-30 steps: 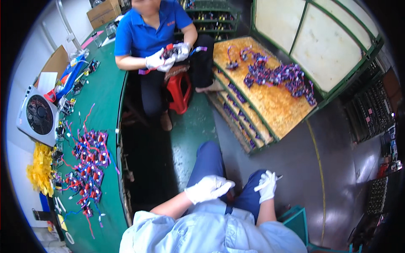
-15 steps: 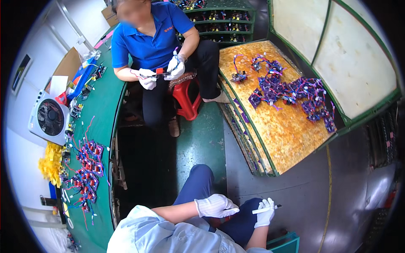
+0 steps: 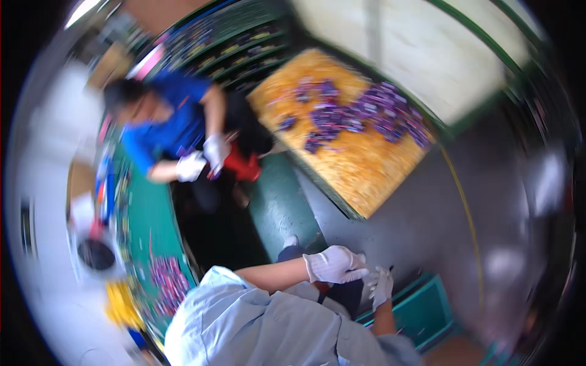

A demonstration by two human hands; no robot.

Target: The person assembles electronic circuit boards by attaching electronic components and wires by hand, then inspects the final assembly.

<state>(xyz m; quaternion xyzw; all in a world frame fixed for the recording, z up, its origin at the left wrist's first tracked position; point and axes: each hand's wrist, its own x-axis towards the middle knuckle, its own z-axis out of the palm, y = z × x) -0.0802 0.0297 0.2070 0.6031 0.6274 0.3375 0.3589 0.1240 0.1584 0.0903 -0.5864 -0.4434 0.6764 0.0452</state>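
At five o'clock from the centre of the view, the left hand (image 3: 336, 264) in its white glove stretches across the wearer's lap with its fingers bunched together; whether anything is pinched in them I cannot tell, as the fingertips are smeared by motion. Just beside it, a little nearer half past four, the gloved right hand (image 3: 381, 288) is bent around a slim item (image 3: 391, 268), whose dark tip pokes out past the fingers toward twelve. That grip, with the end left free, is probably for control of the tip, and the two hands likely sit this close so that one can serve the other; whether they touch is unclear. A teal crate (image 3: 421, 312) stands at half past four, near the right forearm, perhaps so that it falls within easy reach. Toward half past one, a wooden board (image 3: 366, 171) bears a spread of purple parts (image 3: 339, 119), apparently laid out on the flat top so each can be picked up singly. At ten o'clock a co-worker (image 3: 165, 116) in blue sits by a red stool-like seat (image 3: 244, 168), both gloved hands (image 3: 191, 166) brought together low in front, perhaps around something too blurred to name. At half past eight runs the green table (image 3: 149, 219), with another heap of wired parts (image 3: 170, 283) toward eight, seemingly kept near its edge for reach from a seat, and tiered shelves (image 3: 250, 50) stand near eleven.
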